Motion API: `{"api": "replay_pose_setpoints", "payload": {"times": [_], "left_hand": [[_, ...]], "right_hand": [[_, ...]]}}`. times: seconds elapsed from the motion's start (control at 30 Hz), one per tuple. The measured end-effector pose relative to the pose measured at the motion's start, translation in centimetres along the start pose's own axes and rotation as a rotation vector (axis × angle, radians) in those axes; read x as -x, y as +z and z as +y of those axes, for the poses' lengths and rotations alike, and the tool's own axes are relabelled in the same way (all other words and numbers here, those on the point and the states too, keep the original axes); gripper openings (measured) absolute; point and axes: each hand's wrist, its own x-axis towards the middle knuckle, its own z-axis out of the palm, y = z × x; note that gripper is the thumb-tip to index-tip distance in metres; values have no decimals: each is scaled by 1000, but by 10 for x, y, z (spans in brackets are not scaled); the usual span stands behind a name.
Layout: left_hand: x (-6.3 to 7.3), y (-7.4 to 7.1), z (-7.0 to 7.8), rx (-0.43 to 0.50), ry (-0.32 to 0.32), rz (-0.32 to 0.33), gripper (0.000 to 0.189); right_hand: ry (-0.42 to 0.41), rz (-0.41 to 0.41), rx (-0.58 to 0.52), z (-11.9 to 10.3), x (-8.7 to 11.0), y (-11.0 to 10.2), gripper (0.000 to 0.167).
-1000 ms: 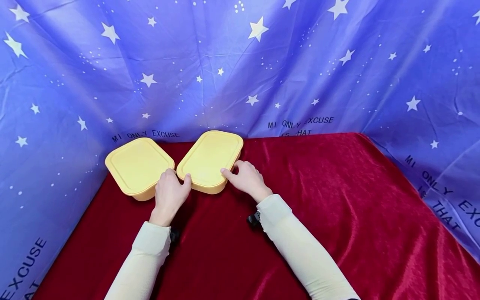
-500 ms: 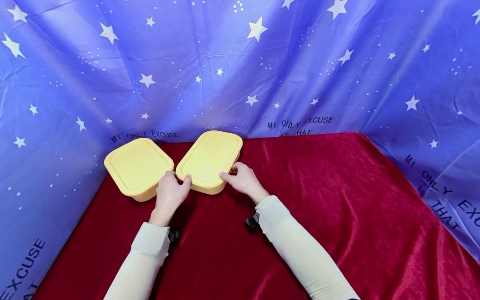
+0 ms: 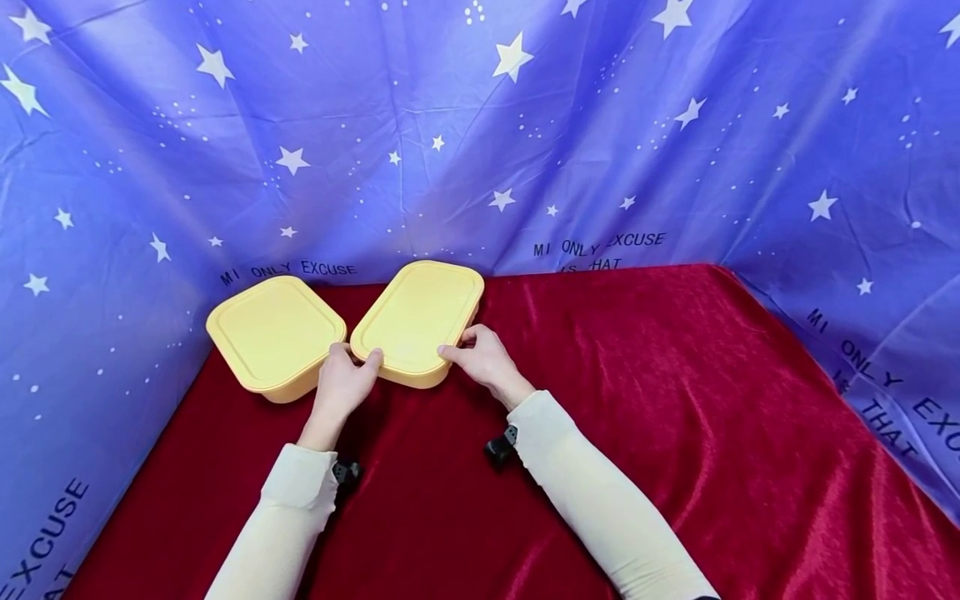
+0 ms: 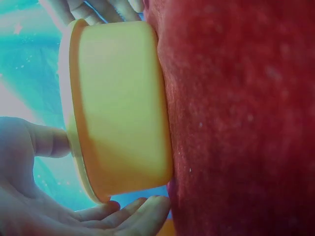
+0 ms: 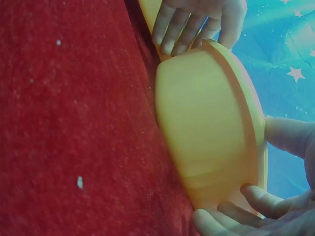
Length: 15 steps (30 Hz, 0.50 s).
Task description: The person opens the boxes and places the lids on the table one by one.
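Two yellow lidded food containers sit side by side on the table. My left hand [image 3: 346, 382] grips the near left corner of the right-hand container [image 3: 418, 317], thumb on the lid's rim and fingers down its side. At its near right corner, my right hand [image 3: 487, 360] holds the same container, again thumb on top and fingers along the wall. Both wrist views show its lid [image 4: 72, 113] closed on the body and its base against the cloth. The left-hand container [image 3: 276, 332] lies close beside my left fingers. What is inside either container is hidden.
A dark red velvet cloth [image 3: 660, 400] covers the table. Behind and along both sides hangs a blue-purple curtain [image 3: 450, 92] with white stars and printed words. Both containers stand near the table's back left, by the curtain.
My right hand has slid slightly toward the near corner of the right-hand container. Both containers stay in place, and my left hand keeps its grip.
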Motion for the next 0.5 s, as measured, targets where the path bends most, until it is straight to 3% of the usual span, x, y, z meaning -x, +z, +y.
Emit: {"api": "replay_pose_setpoints", "payload": {"times": [0.17, 0.5], "left_hand": [[1, 0, 0, 53, 1, -27, 54], [1, 1, 5, 213, -85, -61, 54]], "right_hand": [[12, 5, -47, 0, 1, 2, 41], [54, -17, -161, 0, 1, 2, 46]]}}
